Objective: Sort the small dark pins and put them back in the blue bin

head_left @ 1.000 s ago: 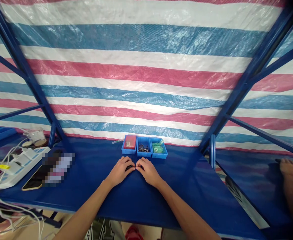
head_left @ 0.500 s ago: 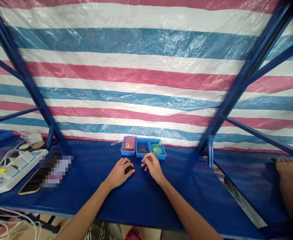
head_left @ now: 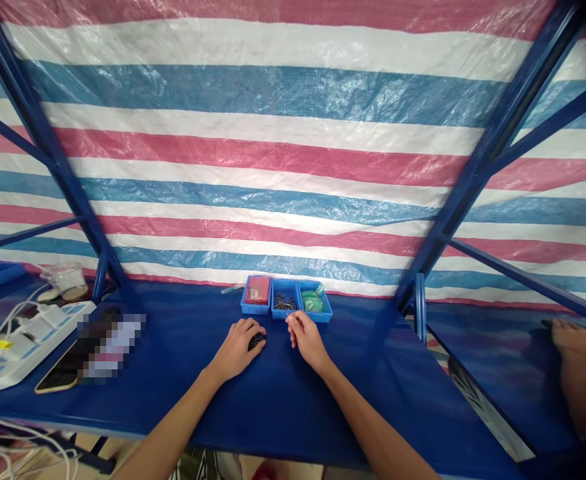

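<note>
My left hand (head_left: pixel 237 347) rests on the blue table, its fingers curled round a small bunch of dark screw-like pieces (head_left: pixel 257 341) that shows between thumb and forefinger. To its right, my right hand (head_left: pixel 307 339) is raised a little with thumb and forefinger pinched. Whatever is in that pinch is too small to make out. Just beyond the hands, three blue bins stand side by side. The left bin (head_left: pixel 255 309) has a red packet (head_left: pixel 259 291) in it, the middle bin (head_left: pixel 277 312) loose dark metal screws (head_left: pixel 285 302), the right bin (head_left: pixel 317 317) green plastic bags (head_left: pixel 313 301).
On the left of the table (head_left: pixel 183 400) lie a white power strip (head_left: pixel 37 340) with tangled cables and a phone (head_left: pixel 60 373) beside a blurred patch. A clear cup (head_left: pixel 67 277) stands behind. Blue frame posts rise on both sides. At far right shows another person's hand (head_left: pixel 575 337).
The hands were together and have come apart. My right hand moved right and slightly up, pinching, toward the middle bin. My left hand has kept hold of the dark pieces.
</note>
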